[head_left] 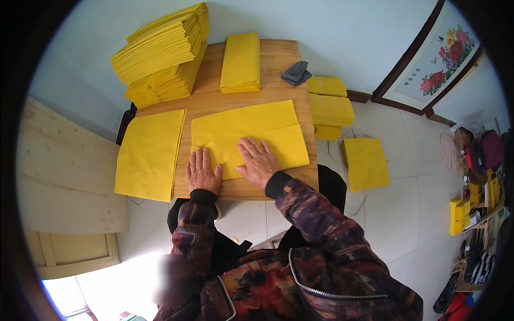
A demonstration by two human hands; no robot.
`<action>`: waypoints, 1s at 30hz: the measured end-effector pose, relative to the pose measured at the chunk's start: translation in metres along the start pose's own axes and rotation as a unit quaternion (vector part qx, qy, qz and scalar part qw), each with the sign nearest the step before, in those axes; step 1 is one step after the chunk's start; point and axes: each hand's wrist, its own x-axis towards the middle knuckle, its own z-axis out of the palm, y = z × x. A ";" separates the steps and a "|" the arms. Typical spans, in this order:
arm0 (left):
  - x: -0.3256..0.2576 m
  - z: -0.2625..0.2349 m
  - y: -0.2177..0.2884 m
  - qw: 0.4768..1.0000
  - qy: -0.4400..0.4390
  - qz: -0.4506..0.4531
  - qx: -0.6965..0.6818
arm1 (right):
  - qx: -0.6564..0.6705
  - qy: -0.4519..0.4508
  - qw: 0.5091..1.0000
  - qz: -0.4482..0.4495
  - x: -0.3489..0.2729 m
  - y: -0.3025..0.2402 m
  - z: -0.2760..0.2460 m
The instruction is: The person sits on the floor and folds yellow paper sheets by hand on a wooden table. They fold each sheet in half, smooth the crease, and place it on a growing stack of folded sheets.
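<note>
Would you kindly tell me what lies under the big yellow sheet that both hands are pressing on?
The yellow sheet lies flat on the wooden table, whose top shows around it. The left hand and right hand rest on its near edge. Anything beneath the sheet itself is covered.

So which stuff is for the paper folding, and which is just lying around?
Part of the work:
left hand
right hand
yellow sheet under both hands
flat yellow pile at the table's left
tall yellow stacks

Just lying about:
grey cloth
flower picture
cluttered shelf
</note>
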 end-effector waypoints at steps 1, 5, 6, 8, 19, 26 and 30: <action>0.000 0.000 0.000 1.000 0.002 0.001 -0.001 | -0.005 -0.010 1.000 0.013 -0.003 0.009 -0.006; -0.001 0.000 -0.001 1.000 0.003 0.001 0.000 | -0.044 0.004 0.998 0.053 -0.023 0.050 -0.031; -0.002 0.000 -0.001 1.000 0.012 0.005 0.005 | -0.052 -0.022 0.995 0.082 -0.029 0.060 -0.036; -0.001 0.001 -0.001 1.000 -0.003 -0.006 -0.001 | -0.058 -0.009 0.993 0.103 -0.037 0.075 -0.045; -0.002 -0.002 0.001 1.000 0.009 -0.005 -0.023 | -0.067 0.020 0.993 0.093 -0.021 0.028 -0.044; -0.001 -0.003 0.001 1.000 0.017 -0.011 -0.010 | -0.023 -0.066 0.998 0.006 0.013 -0.027 0.005; -0.002 0.002 0.001 1.000 0.017 -0.006 -0.019 | -0.075 -0.058 0.991 0.092 -0.018 0.052 -0.031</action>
